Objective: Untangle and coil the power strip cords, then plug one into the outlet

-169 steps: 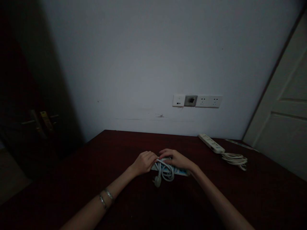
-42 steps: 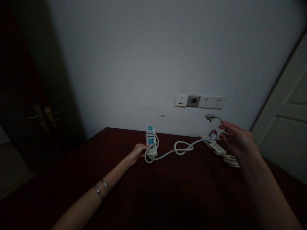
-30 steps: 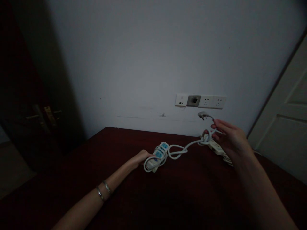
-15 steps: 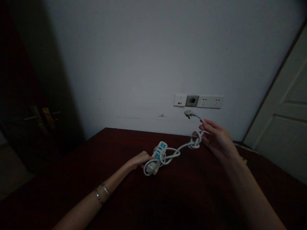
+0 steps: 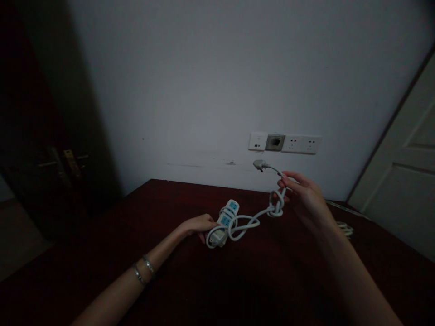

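A white power strip [image 5: 232, 206] with blue socket faces rests at a slant on the dark red table, its near end gripped by my left hand [image 5: 201, 224]. Its white cord [image 5: 245, 227] wraps round the strip, loops, and runs right to a loose knot [image 5: 277, 206]. My right hand [image 5: 301, 190] pinches the cord just above that knot, thumb and fingers closed. From there the cord's end bends left to a white plug [image 5: 260, 165], prongs downward, held up in the air in front of the wall.
On the wall are a small white plate [image 5: 257, 141], a grey-framed outlet [image 5: 275, 142] and a double white socket [image 5: 301, 144]. A coiled pale cable [image 5: 345, 229] lies on the table [image 5: 176, 203] beyond my right forearm. A white door [image 5: 408, 154] stands right, a dark door left.
My right hand has shifted slightly left, and the plug has swung left and a little lower. The knot hangs slightly lower. My left hand still grips the strip.
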